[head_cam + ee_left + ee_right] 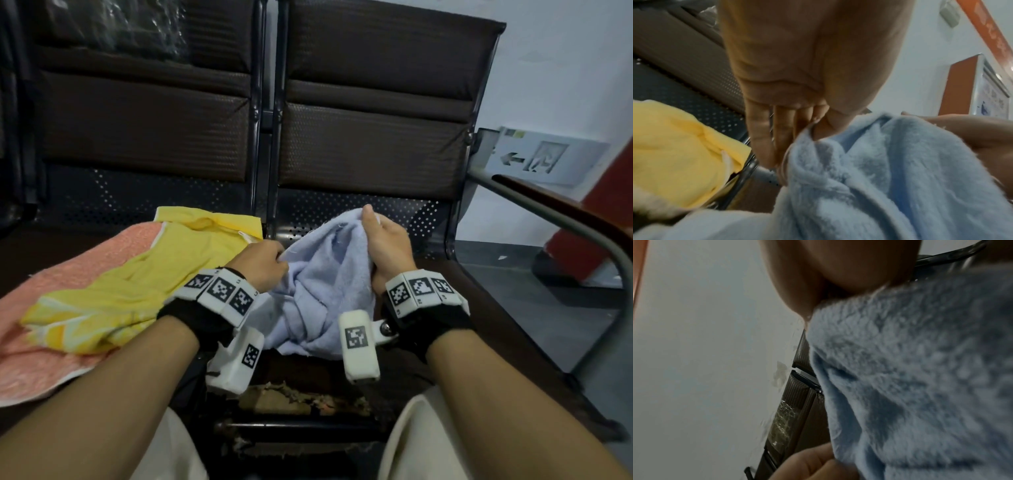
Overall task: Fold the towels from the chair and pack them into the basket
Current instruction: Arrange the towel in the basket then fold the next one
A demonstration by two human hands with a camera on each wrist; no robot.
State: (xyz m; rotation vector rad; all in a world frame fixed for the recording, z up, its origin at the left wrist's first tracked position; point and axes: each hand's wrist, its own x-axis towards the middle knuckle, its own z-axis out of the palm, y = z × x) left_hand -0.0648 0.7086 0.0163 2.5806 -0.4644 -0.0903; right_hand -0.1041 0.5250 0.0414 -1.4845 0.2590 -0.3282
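Observation:
A crumpled light blue towel [322, 284] hangs between both hands above the right chair seat. My left hand [263, 267] pinches its left edge between thumb and fingers; the left wrist view shows that pinch on the blue towel [879, 170]. My right hand [383, 246] grips the towel's upper right corner, held higher. The blue towel [920, 378] fills the right wrist view under my palm. A yellow towel [144, 284] lies loose on the left seat, over a pink towel [68, 308]. No basket is in view.
Two dark padded chair backs [370, 109] stand ahead, with perforated metal seats. A curved armrest [565, 219] runs down the right side. A grey wall sign [544, 157] leans behind it. My knees in pale trousers [418, 445] are at the bottom.

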